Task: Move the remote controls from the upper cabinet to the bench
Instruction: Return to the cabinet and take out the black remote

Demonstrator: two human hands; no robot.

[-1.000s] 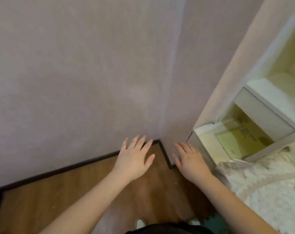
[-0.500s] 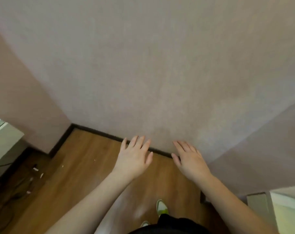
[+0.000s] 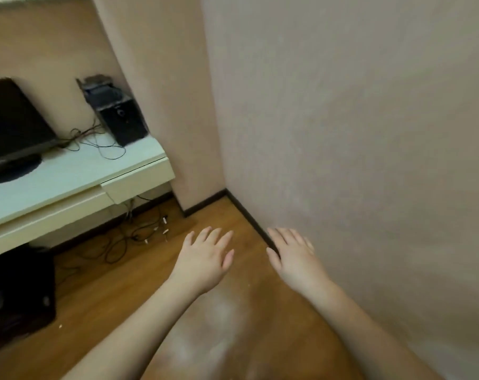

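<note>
No remote control and no upper cabinet show in this view. My left hand (image 3: 205, 256) is held out flat over the wooden floor, palm down, fingers spread, holding nothing. My right hand (image 3: 294, 256) is stretched out beside it, close to the wall on the right, fingers apart and empty. A long white bench (image 3: 76, 174) with a drawer front runs along the left wall, well to the left of both hands.
On the white bench stand a dark monitor (image 3: 10, 127) and a black speaker (image 3: 117, 113) with loose wires. A black box (image 3: 19, 294) sits on the floor under it. Cables (image 3: 139, 231) lie on the wooden floor. A plain wall (image 3: 356, 133) fills the right.
My view has swung left, away from the white shelf unit and the bed, past the bare wall, to the white bench. Both hands keep the same open, outstretched pose.
</note>
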